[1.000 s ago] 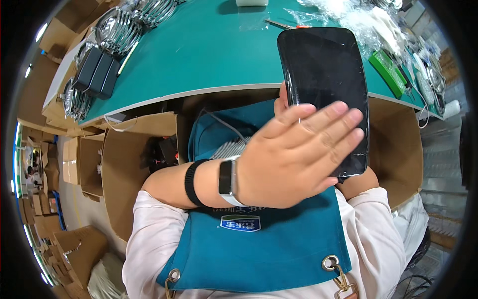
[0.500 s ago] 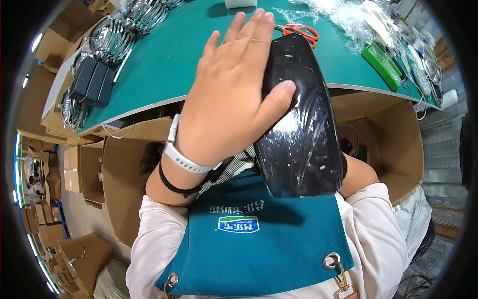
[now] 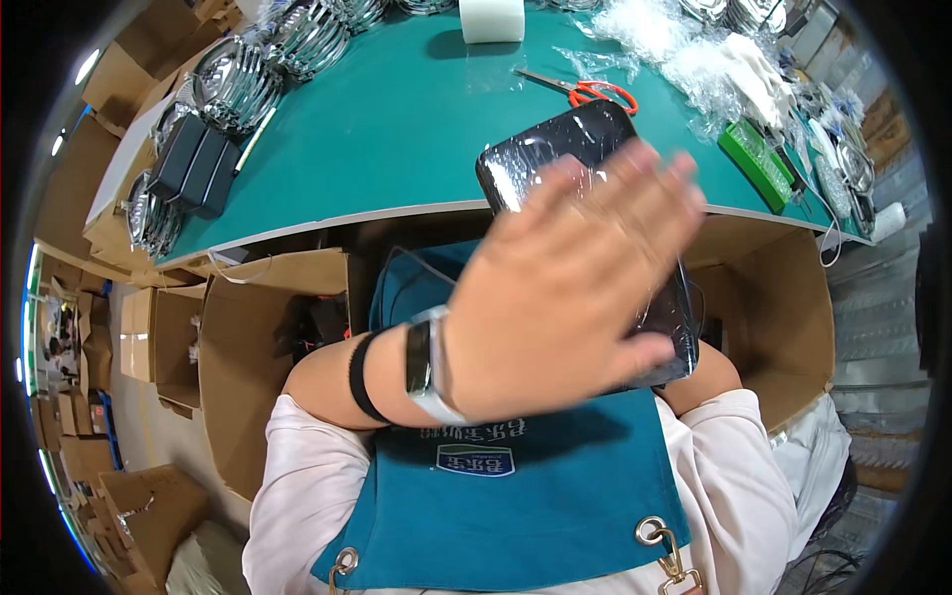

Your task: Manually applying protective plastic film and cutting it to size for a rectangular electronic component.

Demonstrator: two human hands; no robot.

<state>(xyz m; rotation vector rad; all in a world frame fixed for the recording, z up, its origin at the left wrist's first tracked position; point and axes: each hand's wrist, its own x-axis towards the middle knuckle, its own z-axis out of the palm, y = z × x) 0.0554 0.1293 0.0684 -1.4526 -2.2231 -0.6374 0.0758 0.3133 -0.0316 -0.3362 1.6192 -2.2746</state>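
Note:
A glossy black casing (image 3: 531, 154) with rounded corners, wrapped in clear film with shiny creases, is held up in front of my apron (image 3: 555, 535). What it is exactly I cannot make out. My left hand (image 3: 575, 288), with a smart band on its wrist, lies flat across the casing, fingers stretched out and slightly blurred; it covers the casing's middle. My right forearm (image 3: 712, 375) runs behind the casing's lower end, and the right hand is hidden there. Beyond the casing, orange-handled scissors (image 3: 578, 92) lie on the green table (image 3: 377, 129).
A white roll (image 3: 492, 20) stands at the far edge. Metal rings (image 3: 233, 84) and black boxes (image 3: 188, 169) sit on the left. Crumpled clear film (image 3: 674, 45) and a green tool (image 3: 757, 164) lie on the right. Cardboard boxes (image 3: 268, 397) flank me below the table.
The casing has turned, its far end now lower and angled to the left. My left hand has swept from the casing's left side down and right across it.

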